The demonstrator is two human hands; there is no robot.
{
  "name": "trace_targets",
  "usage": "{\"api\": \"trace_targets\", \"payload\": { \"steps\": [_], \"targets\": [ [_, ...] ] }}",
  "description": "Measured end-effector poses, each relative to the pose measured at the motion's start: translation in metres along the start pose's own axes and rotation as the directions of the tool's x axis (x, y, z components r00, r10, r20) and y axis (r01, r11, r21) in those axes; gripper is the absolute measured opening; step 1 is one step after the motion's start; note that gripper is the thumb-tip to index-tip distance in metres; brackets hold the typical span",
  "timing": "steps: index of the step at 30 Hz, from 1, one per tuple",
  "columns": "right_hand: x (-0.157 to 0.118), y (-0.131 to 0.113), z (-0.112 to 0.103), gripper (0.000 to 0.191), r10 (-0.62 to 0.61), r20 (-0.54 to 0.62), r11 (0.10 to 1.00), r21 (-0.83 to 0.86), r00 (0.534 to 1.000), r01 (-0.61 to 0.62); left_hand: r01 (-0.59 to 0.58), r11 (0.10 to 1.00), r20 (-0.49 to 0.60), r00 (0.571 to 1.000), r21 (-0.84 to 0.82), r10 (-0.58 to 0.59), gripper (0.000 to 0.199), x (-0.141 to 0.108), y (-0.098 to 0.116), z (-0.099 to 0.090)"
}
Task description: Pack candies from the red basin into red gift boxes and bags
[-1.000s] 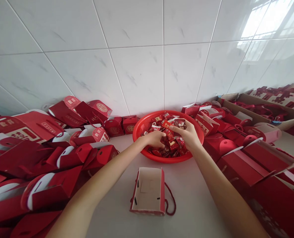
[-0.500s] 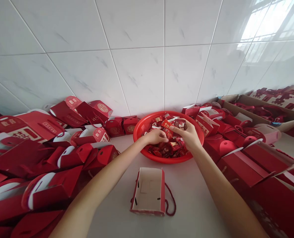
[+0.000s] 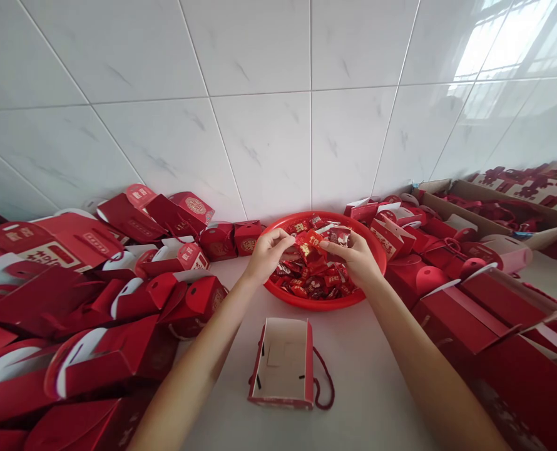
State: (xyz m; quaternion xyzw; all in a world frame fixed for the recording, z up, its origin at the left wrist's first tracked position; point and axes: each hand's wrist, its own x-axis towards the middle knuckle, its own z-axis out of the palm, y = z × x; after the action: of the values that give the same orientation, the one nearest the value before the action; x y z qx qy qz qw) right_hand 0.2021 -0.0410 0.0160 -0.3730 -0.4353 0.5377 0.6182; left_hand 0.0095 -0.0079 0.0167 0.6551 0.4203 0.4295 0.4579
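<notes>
A red plastic basket (image 3: 323, 305) full of wrapped candies (image 3: 313, 287) stands against the wall. Over its left part, my left hand (image 3: 266, 255) pinches the edge of a shiny red wrapped candy (image 3: 301, 238) between thumb and fingertips. My right hand (image 3: 359, 258) is closed around several wrapped candies (image 3: 338, 235) above the basket's right side; its thumb presses on a red and gold one. The fingers behind them are partly hidden. Nearer to me, an open red gift box (image 3: 285, 360) lies with its pale inside facing up and a dark red cord handle (image 3: 328, 382) at its right.
Red gift boxes (image 3: 91, 238) crowd the left side of the white table (image 3: 353, 376). More red boxes (image 3: 494, 300) stand on the right. Behind them is a cardboard carton (image 3: 548, 238) with red cords inside. A tiled wall (image 3: 269, 144) bounds the back.
My left hand has lifted from among the candies and moved left and up, now pinching a red candy. My right hand stays nearly in place with its candies.
</notes>
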Motion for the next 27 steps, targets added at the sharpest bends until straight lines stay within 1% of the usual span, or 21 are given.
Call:
{"api": "trace_targets", "payload": {
  "steps": [2,4,6,9,11,14,16,20,23,27],
  "targets": [
    [-0.002,-0.001,0.002,0.042,0.034,0.039,0.999,0.014,0.999,-0.035,-0.054,0.991,-0.132,0.991,-0.12,0.038,0.035,-0.007,0.005,0.0],
    [-0.004,-0.002,0.004,0.04,0.066,0.072,0.997,0.026,0.995,-0.068,-0.106,0.978,-0.238,0.969,-0.181,0.061,0.035,-0.013,0.008,0.001],
    [-0.006,-0.003,0.007,0.039,0.088,0.09,0.995,0.029,0.992,-0.091,-0.141,0.966,-0.307,0.949,-0.216,0.069,0.033,-0.018,0.01,0.003],
    [-0.01,-0.006,0.012,0.038,0.106,0.106,0.993,0.04,0.989,-0.11,-0.157,0.947,-0.361,0.931,-0.279,0.048,0.026,-0.025,0.013,0.004],
    [-0.013,-0.008,0.016,0.039,0.11,0.102,0.991,0.064,0.989,-0.117,-0.135,0.936,-0.339,0.941,-0.326,0.017,0.026,-0.029,0.016,0.004],
    [-0.017,-0.013,0.022,0.042,0.109,0.063,0.99,0.085,0.992,-0.114,-0.058,0.936,-0.214,0.977,-0.348,-0.019,0.042,-0.035,0.021,0.003],
    [-0.02,-0.016,0.024,0.042,0.094,0.053,0.992,0.076,0.994,-0.098,-0.034,0.945,-0.152,0.988,-0.326,-0.017,0.047,-0.038,0.024,0.003],
    [-0.025,-0.021,0.025,0.042,0.053,0.092,0.998,0.039,0.994,-0.057,-0.069,0.961,-0.131,0.991,-0.266,0.034,0.046,-0.043,0.027,0.002],
    [-0.027,-0.023,0.025,0.04,0.033,0.136,0.999,0.021,0.99,-0.036,-0.119,0.973,-0.116,0.988,-0.195,0.098,0.037,-0.047,0.029,0.002],
    [-0.029,-0.025,0.025,0.038,0.017,0.139,0.999,0.027,0.99,-0.021,-0.185,0.961,-0.133,0.978,-0.203,0.161,0.028,-0.052,0.032,0.005]
  ]
}}
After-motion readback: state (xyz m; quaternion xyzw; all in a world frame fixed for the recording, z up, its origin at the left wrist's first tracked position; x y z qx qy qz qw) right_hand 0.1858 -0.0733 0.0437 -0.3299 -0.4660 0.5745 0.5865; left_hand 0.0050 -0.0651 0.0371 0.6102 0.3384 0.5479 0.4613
